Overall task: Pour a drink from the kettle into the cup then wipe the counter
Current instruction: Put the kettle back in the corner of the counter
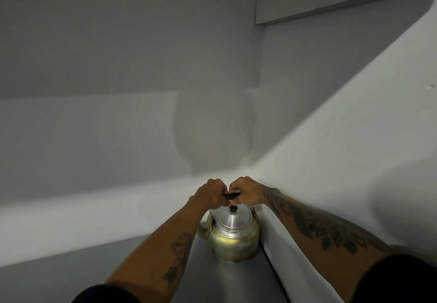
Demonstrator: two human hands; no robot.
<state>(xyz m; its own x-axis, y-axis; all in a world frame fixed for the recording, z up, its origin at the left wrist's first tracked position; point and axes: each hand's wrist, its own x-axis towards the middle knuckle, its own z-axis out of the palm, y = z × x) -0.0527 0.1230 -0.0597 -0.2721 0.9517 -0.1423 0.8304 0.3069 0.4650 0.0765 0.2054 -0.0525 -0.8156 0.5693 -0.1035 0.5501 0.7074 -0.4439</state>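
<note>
Pale grey walls (118, 66) fill most of your view, meeting in a corner straight ahead, with a boxed ledge (319, 2) jutting out high on the right; below them a grey counter (59, 274) runs along the foot of the wall, and a light raised edge (295, 255) borders it on your right; your two forearms reach forward over the counter, both tattooed, dark sleeves showing at the bottom of the view; the kettle (233, 239) stands upright on the counter in the far corner, just beside the raised edge, its tarnished brass-coloured body under a silver lid (231, 220) with a small black knob (233, 209), the spout pointing to your left; your left hand (209, 195) and right hand (247, 190) are side by side above the lid, both curled tight around the black handle (231, 195), knuckles nearly touching; whether the kettle's base is on the counter or just lifted, you cannot tell.
</note>
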